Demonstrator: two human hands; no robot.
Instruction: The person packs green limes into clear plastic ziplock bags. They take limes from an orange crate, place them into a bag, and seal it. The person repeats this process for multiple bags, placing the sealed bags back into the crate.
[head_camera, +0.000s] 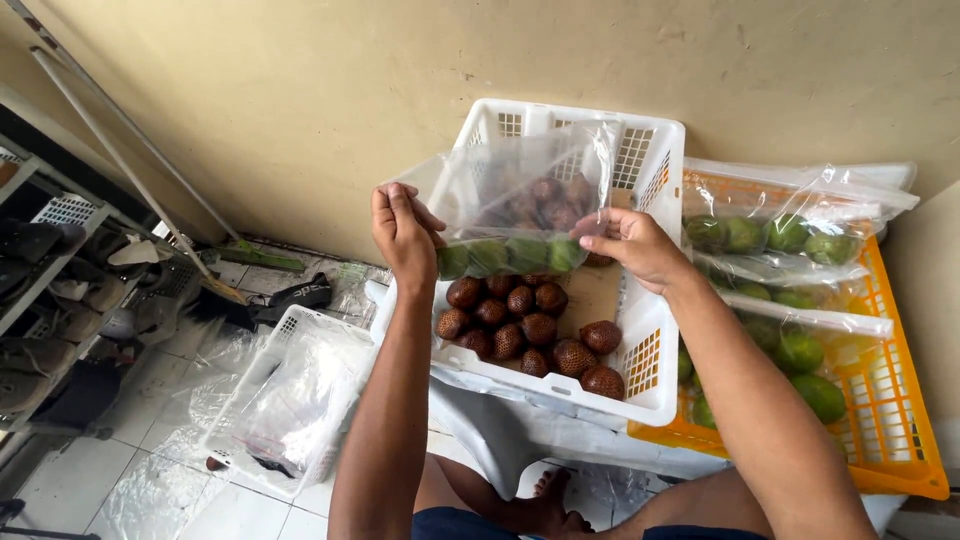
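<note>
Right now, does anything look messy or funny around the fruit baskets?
Mostly tidy. One oddity: the smaller white basket on the floor sits tilted, with crumpled clear plastic spilling around it. Both hands, left hand and right hand, hold a clear bag of green fruit over the white basket of brown scaly fruit.

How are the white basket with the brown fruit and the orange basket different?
The white basket holds loose brown scaly fruit; the orange basket holds green fruit packed in clear bags. The white basket sits in front of the person, between their arms; the orange basket sits to the right, beside it. Both are plastic baskets with slotted sides.
</note>
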